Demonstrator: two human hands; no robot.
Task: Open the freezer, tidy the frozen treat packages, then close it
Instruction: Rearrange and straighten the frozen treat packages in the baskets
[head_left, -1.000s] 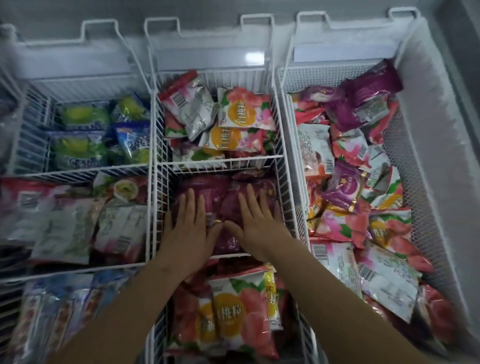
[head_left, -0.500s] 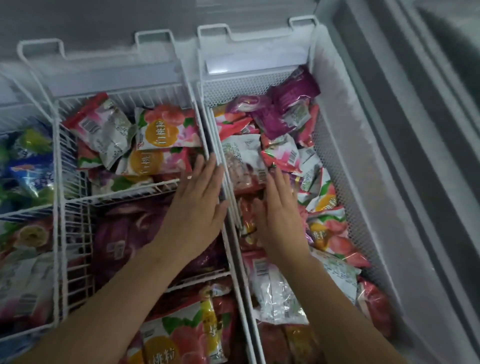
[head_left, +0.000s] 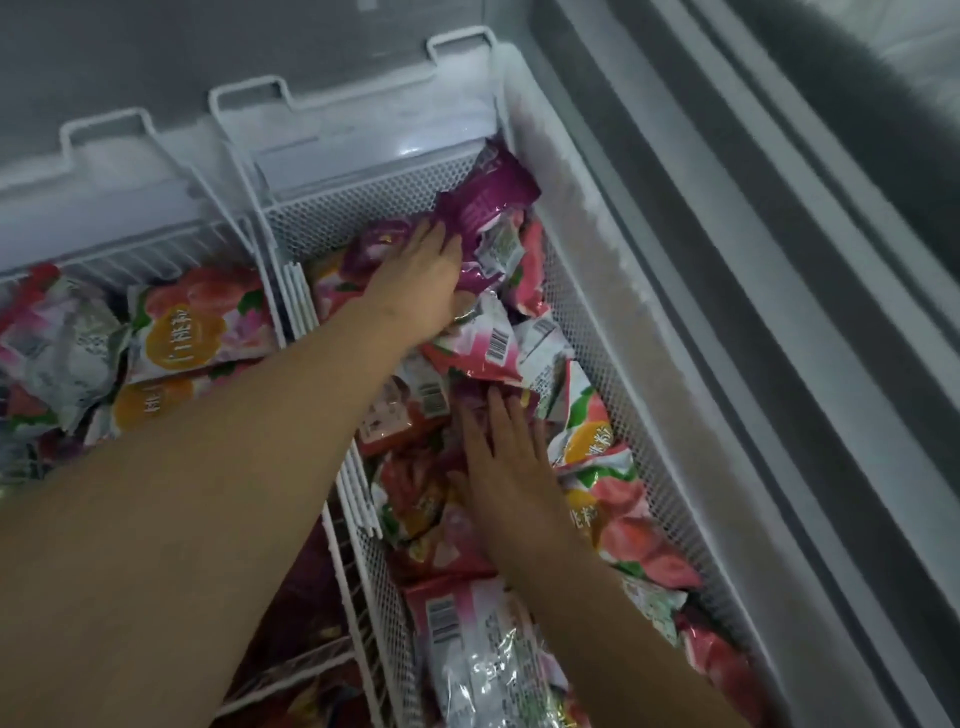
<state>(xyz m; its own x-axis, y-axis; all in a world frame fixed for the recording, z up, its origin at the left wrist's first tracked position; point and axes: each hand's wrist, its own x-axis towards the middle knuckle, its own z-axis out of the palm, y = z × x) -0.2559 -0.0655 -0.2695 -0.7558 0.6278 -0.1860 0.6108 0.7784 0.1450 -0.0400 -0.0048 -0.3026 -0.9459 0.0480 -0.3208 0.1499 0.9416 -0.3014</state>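
1. Left grip (head_left: 421, 280): fingers apart and flat, pressing a purple package (head_left: 485, 200) at its fingertips.
2. Right grip (head_left: 501, 462): fingers straight, flat on the pink packages (head_left: 415, 493) beneath, inside the mesh basket (head_left: 353, 208).

Soft, dim light is falling from above — nothing is looking very bright. A pale shine is glowing on the freezer's back wall (head_left: 413, 150). Little glints are sparkling on the shiny wrappers (head_left: 483, 670). The left arm (head_left: 182, 493) is looking big and fuzzy up close. The edges are bending — the top right corner is looking dark and blurry.
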